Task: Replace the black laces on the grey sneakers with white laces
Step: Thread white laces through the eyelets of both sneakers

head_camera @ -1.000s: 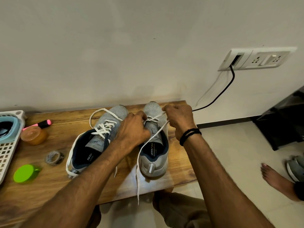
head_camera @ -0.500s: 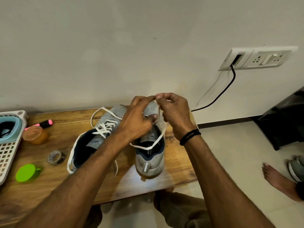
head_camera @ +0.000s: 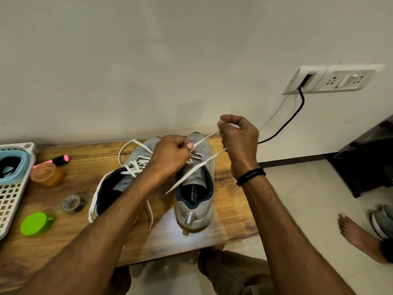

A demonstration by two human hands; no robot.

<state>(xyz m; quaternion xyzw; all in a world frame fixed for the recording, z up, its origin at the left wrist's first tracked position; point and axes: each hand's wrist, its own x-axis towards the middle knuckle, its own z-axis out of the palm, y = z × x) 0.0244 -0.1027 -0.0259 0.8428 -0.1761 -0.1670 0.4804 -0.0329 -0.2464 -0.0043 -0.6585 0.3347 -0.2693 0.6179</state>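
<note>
The right hand (head_camera: 238, 143) pinches the white lace (head_camera: 200, 167) taut, up-right of the left hand (head_camera: 170, 155), which pinches it at the front eyelets of the grey sneaker (head_camera: 194, 216).

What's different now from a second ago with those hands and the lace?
The right hand rose up and rightward, pulling the white lace taut through the right sneaker. The left hand keeps pinching the lace by the eyelets. The other sneaker and the basket stayed put.
</note>
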